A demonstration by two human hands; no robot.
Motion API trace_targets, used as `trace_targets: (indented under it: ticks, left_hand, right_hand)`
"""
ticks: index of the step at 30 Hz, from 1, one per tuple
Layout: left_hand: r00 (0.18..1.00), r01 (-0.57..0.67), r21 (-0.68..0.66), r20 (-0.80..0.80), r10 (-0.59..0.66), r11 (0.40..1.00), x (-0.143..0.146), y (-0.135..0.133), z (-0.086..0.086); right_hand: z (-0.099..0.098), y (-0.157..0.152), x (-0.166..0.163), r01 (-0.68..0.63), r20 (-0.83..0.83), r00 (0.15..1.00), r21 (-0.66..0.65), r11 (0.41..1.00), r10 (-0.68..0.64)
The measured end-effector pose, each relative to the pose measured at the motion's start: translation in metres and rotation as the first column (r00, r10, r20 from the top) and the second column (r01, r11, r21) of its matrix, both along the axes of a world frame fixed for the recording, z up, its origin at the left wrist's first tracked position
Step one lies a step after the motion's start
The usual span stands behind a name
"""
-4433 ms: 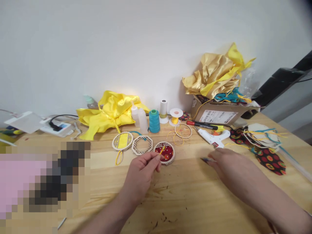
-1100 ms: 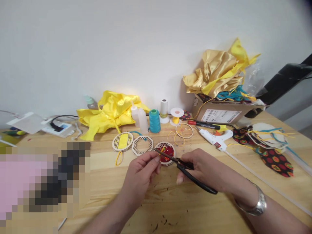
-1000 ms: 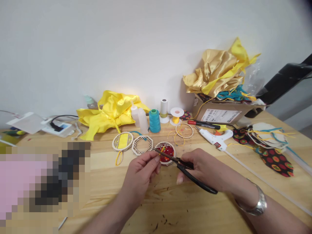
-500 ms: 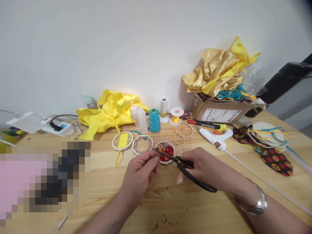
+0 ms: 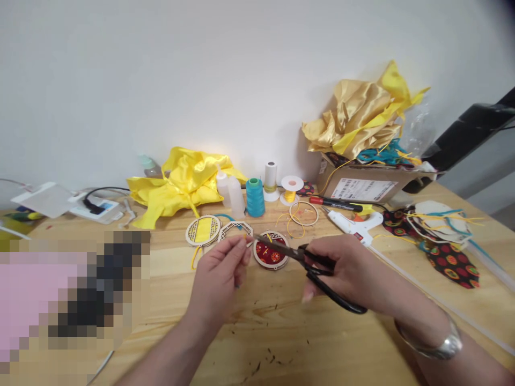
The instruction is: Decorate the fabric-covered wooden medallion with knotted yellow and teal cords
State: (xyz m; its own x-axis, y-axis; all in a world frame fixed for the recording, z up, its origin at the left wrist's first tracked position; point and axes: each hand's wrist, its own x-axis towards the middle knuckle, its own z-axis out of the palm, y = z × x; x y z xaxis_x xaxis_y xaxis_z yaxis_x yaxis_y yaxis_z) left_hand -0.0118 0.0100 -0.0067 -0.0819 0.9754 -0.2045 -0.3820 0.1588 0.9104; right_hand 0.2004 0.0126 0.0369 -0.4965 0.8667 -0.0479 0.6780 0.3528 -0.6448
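Observation:
My right hand (image 5: pixel 338 271) is closed round the black handles of a pair of scissors (image 5: pixel 295 252), whose blades point left over the table. The fingertips of my left hand (image 5: pixel 223 265) pinch a short bit of yellow cord (image 5: pixel 245 236), just left of the scissor tips. Below the blades lies a round wooden frame with dark red patterned fabric (image 5: pixel 270 256). A pale wooden octagonal lattice frame (image 5: pixel 237 225) is partly hidden behind my left fingers. Left of it lies a round lattice frame with yellow fabric (image 5: pixel 203 230) and a yellow cord loop.
Bottles (image 5: pixel 235 197), a teal thread cone (image 5: pixel 255 198) and a yellow cord spool (image 5: pixel 290 188) stand behind. A white glue gun (image 5: pixel 354 225) and a cardboard box (image 5: pixel 362 182) are to the right. Yellow satin (image 5: pixel 185 182) lies left. Dark scraps (image 5: pixel 269 360) dot the front.
The scissors and my right hand have moved right, away from my left fingers. My left hand has shifted slightly left and up, uncovering more of the red round frame.

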Motion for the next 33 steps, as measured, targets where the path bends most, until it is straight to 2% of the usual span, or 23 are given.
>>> trace_targets:
  ticks: [3, 6, 11, 15, 18, 21, 23, 24, 27, 29, 33]
  left_hand:
    - [0.995, -0.063, 0.000, 0.083, 0.062, 0.998, -0.004, 0.006, 0.005]
    - [0.985, -0.103, -0.008, 0.137, 0.103, 0.995, -0.007, 0.009, 0.009]
    - [0.974, -0.115, -0.009, 0.196, 0.115, 0.993, -0.010, 0.008, 0.014]
    - [0.972, -0.099, -0.017, 0.210, 0.100, 0.995, -0.009, 0.007, 0.014]
    - [0.973, -0.082, -0.022, 0.213, 0.085, 0.996, -0.008, 0.006, 0.014]
    - [0.974, -0.069, -0.020, 0.216, 0.072, 0.997, -0.008, 0.006, 0.012]
    - [0.975, -0.059, -0.019, 0.216, 0.061, 0.998, -0.008, 0.005, 0.011]
    - [0.975, -0.052, -0.020, 0.215, 0.055, 0.998, -0.008, 0.005, 0.011]
    - [0.977, -0.040, -0.032, 0.210, 0.046, 0.999, -0.007, 0.005, 0.009]
    - [0.977, -0.035, -0.040, 0.211, 0.043, 0.999, -0.007, 0.005, 0.008]
    - [0.975, -0.027, -0.043, 0.218, 0.035, 0.999, -0.007, 0.004, 0.008]
  right_hand:
    - [0.009, -0.009, 0.013, -0.016, 0.227, 0.974, 0.094, 0.995, -0.006]
    - [0.006, -0.022, 0.034, 0.007, 0.346, 0.938, 0.070, 0.998, -0.031]
    - [-0.015, -0.042, 0.070, 0.105, 0.416, 0.906, -0.036, 0.994, -0.081]
    - [-0.027, -0.043, 0.082, 0.114, 0.398, 0.913, -0.035, 0.993, -0.091]
    - [-0.026, -0.037, 0.083, 0.095, 0.390, 0.917, -0.013, 0.995, -0.082]
    - [-0.016, -0.027, 0.071, 0.077, 0.490, 0.866, 0.070, 0.995, -0.102]
    - [-0.008, -0.019, 0.052, 0.029, 0.533, 0.834, 0.211, 0.977, -0.140]
    - [-0.005, -0.014, 0.040, 0.006, 0.499, 0.852, 0.295, 0.955, -0.160]
    - [-0.003, 0.007, 0.000, -0.107, 0.352, 0.936, 0.309, 0.945, -0.008]
    - [-0.008, 0.022, -0.023, -0.194, 0.336, 0.939, 0.321, 0.927, 0.081]
    - [-0.025, 0.044, -0.048, -0.329, 0.420, 0.894, 0.372, 0.868, 0.159]
